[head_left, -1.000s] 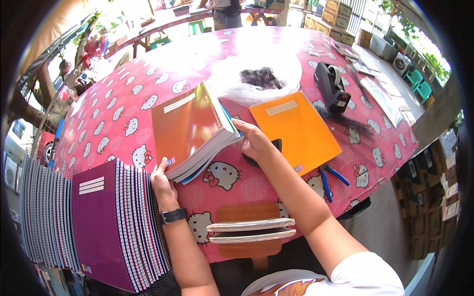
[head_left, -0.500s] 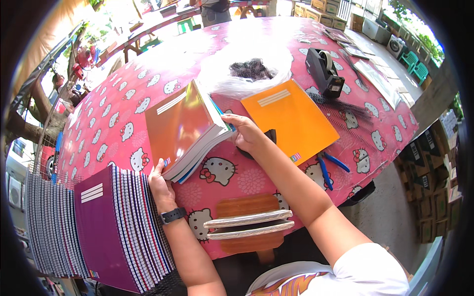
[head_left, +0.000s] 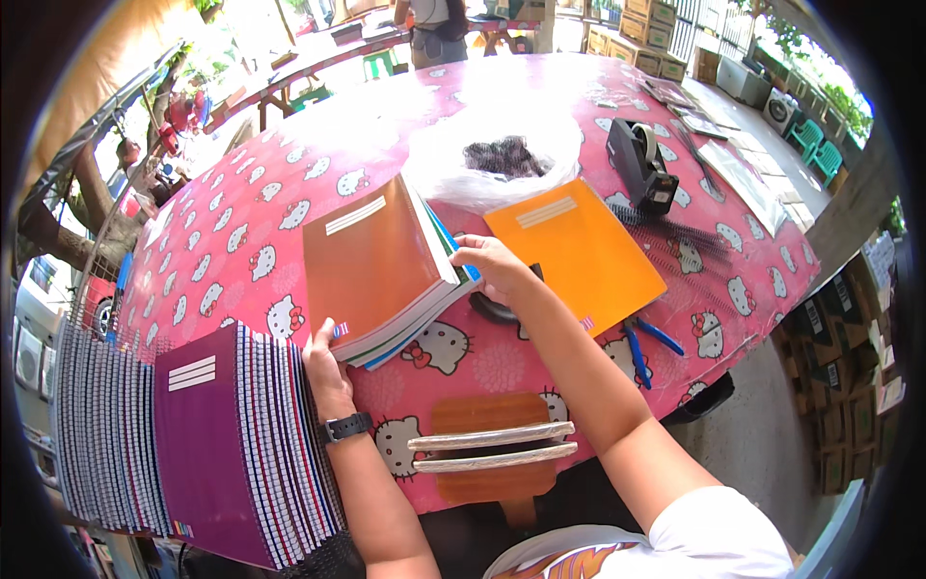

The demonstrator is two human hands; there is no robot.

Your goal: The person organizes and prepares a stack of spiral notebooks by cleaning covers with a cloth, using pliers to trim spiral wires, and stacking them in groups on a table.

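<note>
The left hand (head_left: 326,372) grips the near left corner of a stack of thin exercise books topped by a brown cover (head_left: 381,265), fingers curled over the edge. The right hand (head_left: 494,265) clasps the far right corner of the same stack, fingers bent onto its edge where a blue cover shows. The stack lies tilted on the round table with a pink cartoon-cat tablecloth (head_left: 241,241), its near edge fanned slightly. A black wristwatch (head_left: 345,426) sits on the left wrist. Just right of the right hand lies a single orange exercise book (head_left: 579,251), flat on the cloth; a dark round object lies partly under the right wrist and cannot be identified with confidence. To the lower left, a long row of overlapped exercise books with a purple cover foremost (head_left: 207,439) extends past the table edge. Behind the stack rests a clear plastic bag holding dark items (head_left: 497,159). A black tape dispenser (head_left: 637,169) stands beyond the orange book. Two blue pens (head_left: 644,340) lie near the right forearm.
</note>
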